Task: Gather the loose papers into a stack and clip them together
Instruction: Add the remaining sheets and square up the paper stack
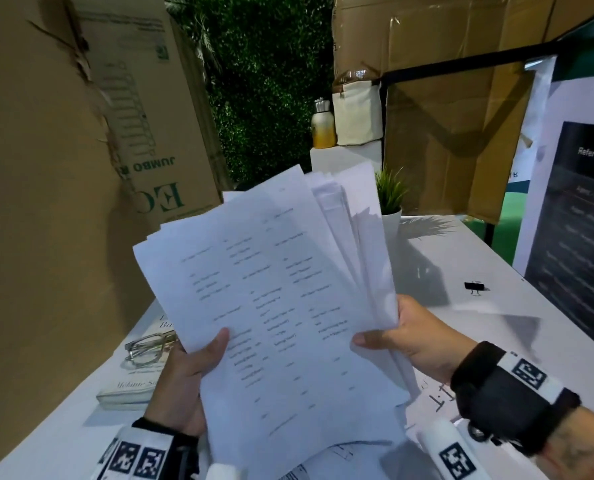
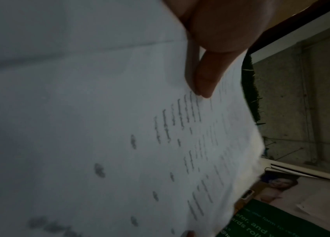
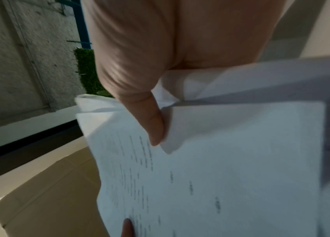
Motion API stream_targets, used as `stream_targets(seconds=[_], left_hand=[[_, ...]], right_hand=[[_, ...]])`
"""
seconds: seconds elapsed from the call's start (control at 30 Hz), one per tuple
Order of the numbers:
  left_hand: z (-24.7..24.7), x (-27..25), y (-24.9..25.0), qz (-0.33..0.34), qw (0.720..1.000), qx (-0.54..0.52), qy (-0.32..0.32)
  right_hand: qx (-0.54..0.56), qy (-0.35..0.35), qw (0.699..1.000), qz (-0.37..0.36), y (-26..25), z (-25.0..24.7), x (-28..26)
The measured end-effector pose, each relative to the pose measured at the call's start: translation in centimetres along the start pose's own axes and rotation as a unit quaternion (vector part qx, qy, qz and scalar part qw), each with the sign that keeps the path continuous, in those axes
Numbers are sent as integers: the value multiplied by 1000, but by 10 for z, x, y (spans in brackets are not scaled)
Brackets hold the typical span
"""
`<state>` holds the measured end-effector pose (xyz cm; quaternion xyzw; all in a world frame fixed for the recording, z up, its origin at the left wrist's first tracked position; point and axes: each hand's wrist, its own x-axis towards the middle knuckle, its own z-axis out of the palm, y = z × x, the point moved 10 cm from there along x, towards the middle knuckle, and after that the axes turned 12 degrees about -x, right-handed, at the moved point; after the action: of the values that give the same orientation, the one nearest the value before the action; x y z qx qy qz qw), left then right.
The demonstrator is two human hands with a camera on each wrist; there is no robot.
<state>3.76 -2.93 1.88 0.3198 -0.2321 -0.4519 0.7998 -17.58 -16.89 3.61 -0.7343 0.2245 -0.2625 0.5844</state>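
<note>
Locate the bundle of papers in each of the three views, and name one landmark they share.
Head: the papers fill the centre, fanned out, held between the left hand and the right hand.
Left wrist: the papers cover the left and centre, under the left thumb.
Right wrist: the papers fill the lower right, under the right thumb.
Shared landmark: the printed top sheet; the green hedge also shows in each.

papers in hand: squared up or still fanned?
Fanned. The papers splay at different angles between left hand and right hand, top edges staggered.
</note>
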Motion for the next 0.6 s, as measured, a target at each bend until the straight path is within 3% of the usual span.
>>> stream_targets(seconds=[0.17, 0.3, 0.37, 0.5, 0.6], left_hand=[[2, 7, 5, 25, 999, -18, -26], [-42, 17, 1, 44, 992, 22, 112], [-42, 19, 3, 57, 989, 58, 127], [32, 10, 26, 129, 972, 196, 7], [69, 5, 27, 111, 976, 181, -54]], right_hand=[[53, -19, 997, -53, -32, -4, -3], [53, -4, 997, -63, -27, -7, -2], [55, 5, 997, -57, -25, -6, -4], [72, 16, 994, -86, -39, -6, -16], [76, -1, 994, -73, -37, -5, -15]])
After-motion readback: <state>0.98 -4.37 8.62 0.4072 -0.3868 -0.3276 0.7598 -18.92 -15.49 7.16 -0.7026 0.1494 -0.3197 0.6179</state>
